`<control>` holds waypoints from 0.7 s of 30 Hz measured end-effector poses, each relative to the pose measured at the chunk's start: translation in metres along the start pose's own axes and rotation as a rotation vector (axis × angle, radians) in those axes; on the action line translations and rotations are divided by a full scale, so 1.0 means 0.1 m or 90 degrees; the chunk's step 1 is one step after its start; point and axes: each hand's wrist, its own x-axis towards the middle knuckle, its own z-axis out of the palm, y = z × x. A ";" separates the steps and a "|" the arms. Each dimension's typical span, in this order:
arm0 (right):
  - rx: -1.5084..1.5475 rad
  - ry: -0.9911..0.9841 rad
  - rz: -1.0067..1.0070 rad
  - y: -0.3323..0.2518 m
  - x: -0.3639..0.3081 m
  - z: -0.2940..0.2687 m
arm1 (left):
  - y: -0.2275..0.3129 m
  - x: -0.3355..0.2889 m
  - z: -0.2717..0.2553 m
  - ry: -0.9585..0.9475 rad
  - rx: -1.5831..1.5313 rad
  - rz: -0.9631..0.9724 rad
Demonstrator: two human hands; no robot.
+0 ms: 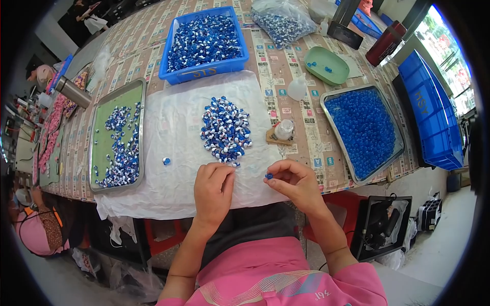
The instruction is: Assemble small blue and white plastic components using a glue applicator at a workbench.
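Observation:
My right hand (pixel 297 184) pinches a small clear-blue bead (pixel 268 176) between thumb and forefinger, over the front of the white cloth (pixel 173 117). My left hand (pixel 213 189) is closed, fingertips together at the near edge of a pile of blue-and-white pieces (pixel 225 130). Whatever it pinches is too small to make out. One loose blue-and-white piece (pixel 166 161) lies apart on the cloth, left of my left hand. Beyond my right hand, a small clear jar (pixel 284 129) stands on a wooden block (pixel 273 136).
At right is a metal tray (pixel 363 179) of blue beads; at left, a green-lined tray (pixel 104 148) of blue-and-white pieces. A full blue bin (pixel 204 73) stands behind. Farther right are a green dish (pixel 337 76), a white bottle (pixel 297 87) and a dark red flask (pixel 386 43).

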 end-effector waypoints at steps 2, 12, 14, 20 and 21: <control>-0.027 -0.002 -0.002 0.01 0.01 -0.03 | 0.02 -0.02 0.01 0.026 -0.120 -0.067; -0.111 -0.014 0.013 -0.03 0.00 0.01 | 0.19 -0.15 0.06 -0.136 -0.766 -0.428; -0.072 -0.010 0.020 0.00 -0.01 0.02 | 0.20 -0.15 0.07 -0.168 -0.895 -0.488; -0.182 -0.024 -0.066 0.02 -0.03 0.04 | 0.16 -0.19 0.07 -0.192 -0.950 -0.507; -0.231 -0.034 -0.087 -0.01 -0.03 0.04 | 0.15 -0.19 0.07 -0.190 -0.950 -0.507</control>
